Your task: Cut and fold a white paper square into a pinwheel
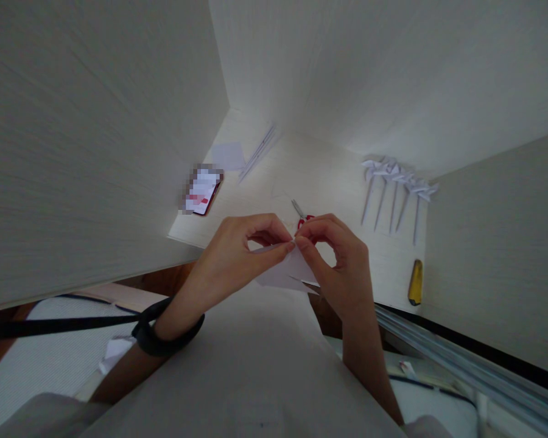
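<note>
A white sheet of paper [278,275] hangs between my two hands at the desk's front edge. My left hand [246,246] pinches its upper edge between thumb and fingers. Fingertips almost touching the left ones, my right hand [338,255] pinches the same edge. A slit or cut line shows in the lower right part of the paper. Just beyond my right fingers lie scissors [298,208] with red handles, partly hidden by that hand.
A phone [203,191] lies at the desk's left, near a paper square [228,156] and thin white sticks [257,152]. Several paper pinwheels [393,173] on sticks rest at right, with a yellow-and-black tool [415,283] below them. Walls enclose the desk [319,176].
</note>
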`<state>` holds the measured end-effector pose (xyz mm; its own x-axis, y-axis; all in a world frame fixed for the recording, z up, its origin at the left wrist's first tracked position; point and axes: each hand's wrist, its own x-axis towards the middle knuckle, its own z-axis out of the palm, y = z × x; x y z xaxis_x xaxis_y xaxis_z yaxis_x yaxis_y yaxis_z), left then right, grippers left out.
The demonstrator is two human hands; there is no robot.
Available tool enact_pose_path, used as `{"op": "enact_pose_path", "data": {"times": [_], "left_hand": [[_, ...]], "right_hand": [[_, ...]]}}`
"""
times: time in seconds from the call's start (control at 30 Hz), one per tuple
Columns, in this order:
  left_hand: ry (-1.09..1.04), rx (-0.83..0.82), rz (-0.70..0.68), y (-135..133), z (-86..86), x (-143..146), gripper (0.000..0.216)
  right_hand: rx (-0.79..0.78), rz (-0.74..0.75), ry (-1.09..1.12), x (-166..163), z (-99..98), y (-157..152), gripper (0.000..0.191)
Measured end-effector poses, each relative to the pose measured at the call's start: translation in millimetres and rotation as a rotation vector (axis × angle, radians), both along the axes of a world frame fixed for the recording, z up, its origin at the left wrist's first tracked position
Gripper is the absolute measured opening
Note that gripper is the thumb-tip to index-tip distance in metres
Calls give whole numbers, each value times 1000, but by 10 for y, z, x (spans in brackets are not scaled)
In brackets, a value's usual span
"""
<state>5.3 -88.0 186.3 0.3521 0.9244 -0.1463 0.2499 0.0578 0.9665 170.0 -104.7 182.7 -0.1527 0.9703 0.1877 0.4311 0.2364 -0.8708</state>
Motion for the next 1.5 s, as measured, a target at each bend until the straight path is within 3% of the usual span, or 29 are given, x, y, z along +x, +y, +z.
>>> {"op": "enact_pose_path", "data": {"times": [0.23,0.53,0.93,1.13,1.5], "left_hand": [[-115,-80,-19,16,1,-30,7],[-295,-497,42,-56,157,-29,8],[-616,-835,-316,41,57,-48,11],[-603,-805,-422,56,48,-44,5],[-486,-751,-455,128,64,-51,7]], "right_hand": [[-52,31,184,23,-22,-29,12],[-70,142,340,66,-28,-46,17],[182,305,354,117,21,-65,7],[227,331,326,176,27,-89,4],[239,325,250,224,10,-69,3]]}}
